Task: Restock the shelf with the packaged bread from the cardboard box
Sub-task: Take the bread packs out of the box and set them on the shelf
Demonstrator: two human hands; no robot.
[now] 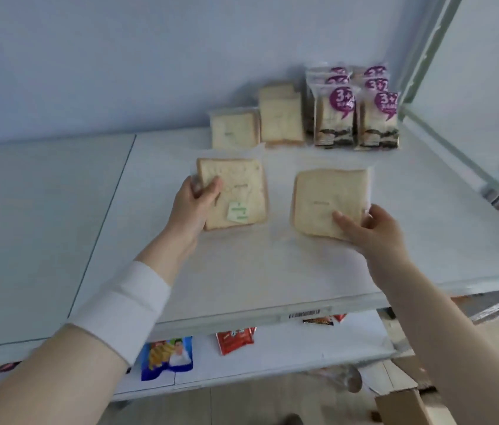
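My left hand [194,200] grips the left edge of a clear-wrapped bread pack with a green label [239,191], held over the white shelf [272,271]. My right hand [370,230] grips the lower right corner of a second plain bread pack [325,197] beside it. At the back of the shelf stand two more plain bread packs [233,130] [280,116], upright against the wall. Right of them stand rows of bread packs with purple labels [354,118]. The cardboard box [410,403] shows partly at the lower right, on the floor.
A grey shelf post [426,56] and side frame bound the shelf on the right. The lower shelf holds a blue snack bag [167,357] and red packets [236,337]. A second shelf board [27,225] lies to the left.
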